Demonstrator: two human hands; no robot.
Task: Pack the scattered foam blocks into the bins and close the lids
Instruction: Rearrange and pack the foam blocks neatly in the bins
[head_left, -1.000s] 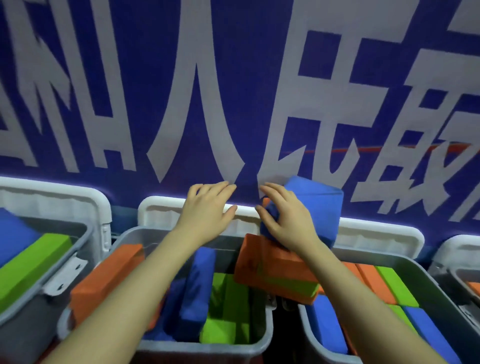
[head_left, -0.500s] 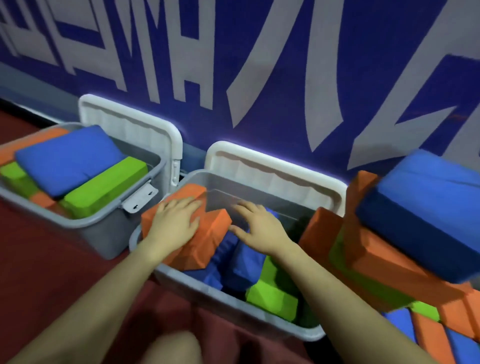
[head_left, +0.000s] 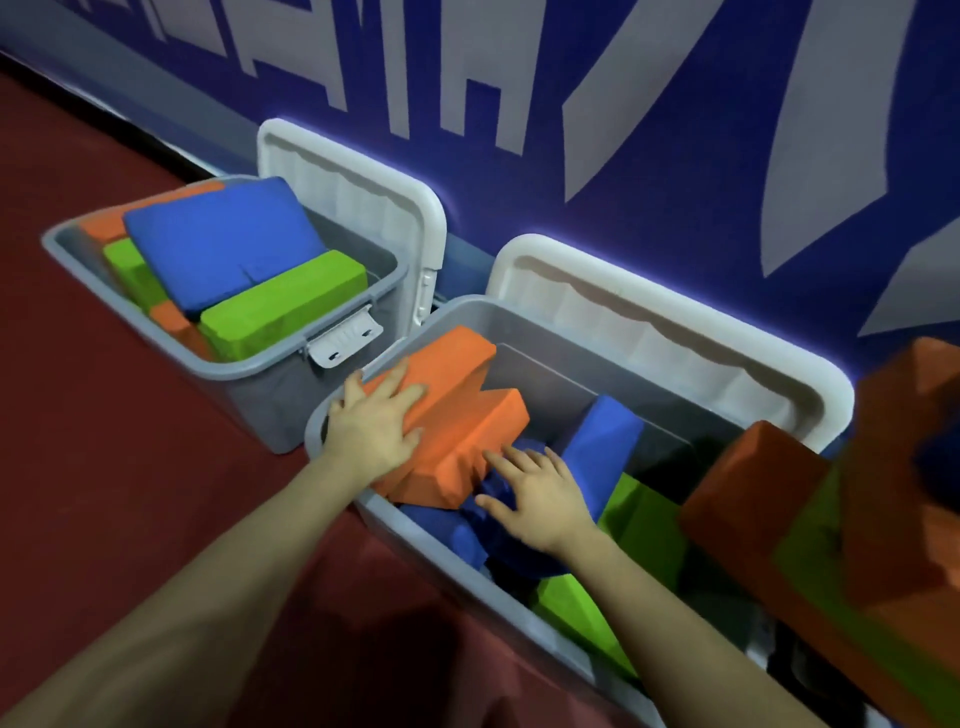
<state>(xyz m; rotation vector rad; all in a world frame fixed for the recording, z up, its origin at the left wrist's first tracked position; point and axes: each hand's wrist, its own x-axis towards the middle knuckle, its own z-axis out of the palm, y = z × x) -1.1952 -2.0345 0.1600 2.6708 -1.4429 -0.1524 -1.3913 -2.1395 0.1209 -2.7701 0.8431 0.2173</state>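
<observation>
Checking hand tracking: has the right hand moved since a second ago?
Yes. The right hand left the blue block by the wall banner and came down into the middle bin, now resting beside the orange block.

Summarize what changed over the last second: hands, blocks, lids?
Both hands left the blue block on the right-hand pile and dropped into the middle bin. Left hand now presses the orange block; right hand rests on the blue blocks. Lids unchanged, open against the wall.

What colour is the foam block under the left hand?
Orange foam block, seen in the head view, under the left hand.
</observation>
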